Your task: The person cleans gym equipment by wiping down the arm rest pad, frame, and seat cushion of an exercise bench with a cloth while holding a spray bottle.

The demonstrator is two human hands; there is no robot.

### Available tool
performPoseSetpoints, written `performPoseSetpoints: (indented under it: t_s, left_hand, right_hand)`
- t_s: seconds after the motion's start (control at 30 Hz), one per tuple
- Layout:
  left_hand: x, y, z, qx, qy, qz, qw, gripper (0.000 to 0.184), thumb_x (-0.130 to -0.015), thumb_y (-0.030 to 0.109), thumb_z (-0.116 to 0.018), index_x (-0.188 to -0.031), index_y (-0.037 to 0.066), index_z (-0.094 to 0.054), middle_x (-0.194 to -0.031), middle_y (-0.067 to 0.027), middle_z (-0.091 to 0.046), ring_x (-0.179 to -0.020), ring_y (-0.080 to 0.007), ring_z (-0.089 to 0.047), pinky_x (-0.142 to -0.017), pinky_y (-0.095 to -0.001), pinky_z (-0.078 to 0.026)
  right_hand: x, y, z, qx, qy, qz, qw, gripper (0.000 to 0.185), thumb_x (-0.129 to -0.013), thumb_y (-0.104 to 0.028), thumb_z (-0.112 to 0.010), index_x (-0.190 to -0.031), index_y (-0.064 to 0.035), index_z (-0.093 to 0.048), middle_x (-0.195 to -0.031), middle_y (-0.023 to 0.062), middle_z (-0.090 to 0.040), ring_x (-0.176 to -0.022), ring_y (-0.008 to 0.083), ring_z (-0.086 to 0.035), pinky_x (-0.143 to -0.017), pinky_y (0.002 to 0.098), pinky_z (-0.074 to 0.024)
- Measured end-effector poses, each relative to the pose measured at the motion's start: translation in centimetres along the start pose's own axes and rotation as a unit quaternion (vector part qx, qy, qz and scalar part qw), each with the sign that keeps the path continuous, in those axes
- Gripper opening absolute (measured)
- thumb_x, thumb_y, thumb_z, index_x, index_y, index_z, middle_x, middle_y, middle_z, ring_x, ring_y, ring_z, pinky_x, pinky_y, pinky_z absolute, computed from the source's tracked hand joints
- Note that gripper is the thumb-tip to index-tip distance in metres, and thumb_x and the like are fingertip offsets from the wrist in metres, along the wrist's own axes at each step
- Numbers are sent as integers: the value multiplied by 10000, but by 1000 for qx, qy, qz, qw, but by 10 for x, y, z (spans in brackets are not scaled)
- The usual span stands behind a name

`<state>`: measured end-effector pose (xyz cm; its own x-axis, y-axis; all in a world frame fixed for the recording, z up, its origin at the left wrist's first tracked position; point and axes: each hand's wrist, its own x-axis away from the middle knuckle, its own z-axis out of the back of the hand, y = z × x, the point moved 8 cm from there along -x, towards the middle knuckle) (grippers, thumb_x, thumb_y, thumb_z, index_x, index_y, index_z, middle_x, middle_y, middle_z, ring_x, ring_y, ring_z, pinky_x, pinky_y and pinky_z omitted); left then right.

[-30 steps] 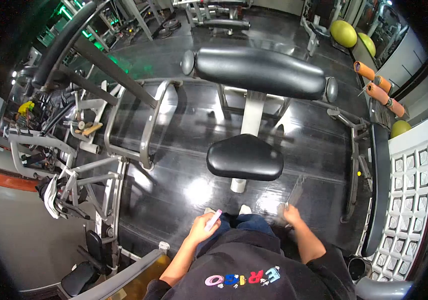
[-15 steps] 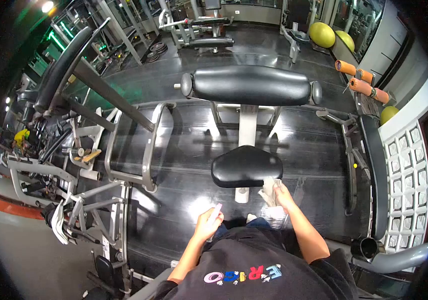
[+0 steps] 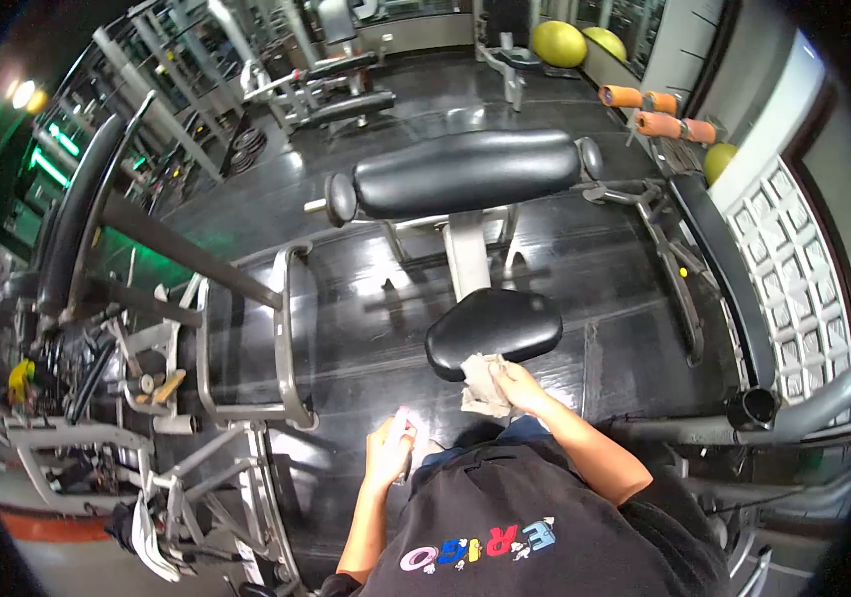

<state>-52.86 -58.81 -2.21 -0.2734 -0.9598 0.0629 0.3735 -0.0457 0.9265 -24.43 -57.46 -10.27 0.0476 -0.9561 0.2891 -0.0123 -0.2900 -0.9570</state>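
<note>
My left hand (image 3: 388, 453) is closed around a slim pink-and-white item (image 3: 406, 426) that looks like a spray bottle; my fingers cover much of it. A crumpled beige cloth (image 3: 485, 388) hangs from my right hand (image 3: 519, 386), gripped between thumb and fingers. The cloth is at the front edge of a black padded seat (image 3: 495, 328) and overlaps it in view; whether it touches the pad I cannot tell. Beyond the seat, a wide black pad (image 3: 465, 171) is mounted on a light metal post (image 3: 466, 257).
A metal frame machine (image 3: 291, 338) stands to the left, with a white towel (image 3: 152, 532) hanging lower left. Orange foam rollers (image 3: 674, 126) and a long black bench (image 3: 724, 269) are on the right. Yellow exercise balls (image 3: 559, 44) sit at the back. A grey tube (image 3: 814, 408) runs at lower right.
The view has turned and tilted, so the equipment appears shifted left and rotated. My right hand has brought the cloth leftward along the seat's front edge. Both hands keep their hold.
</note>
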Motion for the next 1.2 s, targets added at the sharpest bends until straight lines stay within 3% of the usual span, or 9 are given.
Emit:
performPoseSetpoints:
  t_s: [0.13, 0.17, 0.2, 0.37, 0.5, 0.53, 0.77, 1.0, 1.2]
  left_hand:
    - [-24, 14, -20, 13, -64, -6, 998, 162, -903, 137, -615, -922, -24, -624, -810, -66, -654, -653, -117, -624, -627, -283, -504]
    - [-30, 16, -26, 16, -71, 34, 997, 183, -786, 115, -629, -928, 8, -672, -822, -138, -686, -759, -238, -691, -721, -364, -537]
    - [-37, 25, -30, 17, -75, 32, 997, 183, -786, 115, -629, -928, 8, -672, -822, -138, -686, -759, -238, -691, -721, -364, -537]
    - [-75, 48, -66, 24, -60, 26, 998, 119, -884, 89, -609, -913, -27, -622, -784, -52, -630, -661, -113, -607, -625, -287, -496]
    - [-101, 47, -116, 68, -3, 92, 993, 138, -804, 67, -589, -902, -2, -655, -727, -61, -655, -659, -139, -622, -664, -309, -519]
    - [-108, 49, -134, 61, 9, 45, 997, 102, -893, 79, -617, -920, -19, -628, -801, -48, -621, -656, -107, -600, -617, -271, -498]
    - [-110, 107, -208, 117, -6, 54, 992, 173, -917, 139, -623, -959, -28, -636, -870, -90, -657, -689, -143, -634, -628, -290, -513]
    - [-102, 108, -194, 74, 41, 96, 992, 129, -903, 101, -622, -950, -17, -638, -838, -74, -660, -670, -129, -623, -633, -283, -502]
    - [-123, 100, -154, 40, 115, 53, 991, 147, -919, 112, -616, -977, -21, -634, -826, -71, -654, -658, -124, -624, -626, -281, -499]
  right_hand:
    - [7, -15, 42, -98, 97, -3, 990, 528, -1075, -434, -431, -1313, 11, -583, -1163, 101, -683, -1068, 170, -640, -945, 316, -507]
    - [7, -15, 60, -111, 144, -1, 983, 531, -1075, -438, -435, -1295, 19, -590, -1151, 95, -683, -1043, 162, -639, -928, 311, -507]
    - [7, -15, 77, -124, 188, 2, 974, 535, -1074, -442, -440, -1277, 27, -597, -1138, 90, -683, -1018, 154, -637, -910, 306, -506]
    - [-18, -25, 163, -109, 247, 6, 963, 541, -1071, -453, -433, -1227, 22, -642, -1133, 84, -684, -1025, 154, -630, -917, 306, -491]
    - [-49, -39, 230, -121, 240, 14, 963, 547, -1068, -460, -432, -1245, 18, -631, -1131, 80, -686, -1028, 155, -625, -927, 315, -482]
    - [-57, -37, 245, -133, 227, -2, 965, 543, -1070, -457, -428, -1256, 14, -624, -1133, 80, -686, -1026, 154, -624, -926, 316, -481]
    - [-81, -36, 278, -131, 151, -61, 978, 569, -1070, -495, -395, -1250, -5, -621, -1152, 98, -689, -1047, 171, -652, -922, 314, -513]
    - [-115, -23, 243, -233, 20, -73, 970, 596, -1077, -511, -331, -1300, -17, -579, -1202, 134, -672, -1116, 228, -662, -1000, 349, -518]
    - [-106, -48, 228, -144, 40, -77, 986, 604, -1078, -503, -353, -1286, 12, -589, -1248, 120, -660, -1143, 200, -638, -1013, 341, -490]
